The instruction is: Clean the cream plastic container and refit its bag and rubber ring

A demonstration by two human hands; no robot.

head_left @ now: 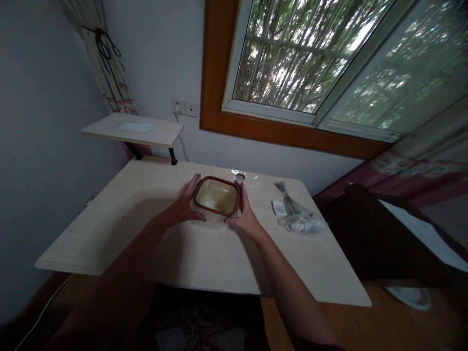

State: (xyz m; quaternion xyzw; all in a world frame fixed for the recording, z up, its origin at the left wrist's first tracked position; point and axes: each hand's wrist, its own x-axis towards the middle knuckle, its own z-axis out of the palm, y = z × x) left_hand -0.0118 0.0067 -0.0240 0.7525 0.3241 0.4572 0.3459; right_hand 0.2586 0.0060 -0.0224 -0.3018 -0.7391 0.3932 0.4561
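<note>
A clear, rectangular food container (215, 196) with a brown rim is between my hands, above the middle of the desk. Its open top faces up toward me, and the inside looks yellowish with nothing visible in it. My left hand (185, 204) grips the left side, thumb along the near wall and fingers behind. On the right side, my right hand (247, 214) holds it the same way, its thumb near the front corner. I cannot tell whether the container's base touches the desk.
A tied clear plastic bag (302, 222) with whitish contents lies on the right of the pale desk (204, 263), beside a small white card (279, 208). A raised shelf (137, 129) stands at the back left. A cable hole (240, 177) is behind the container.
</note>
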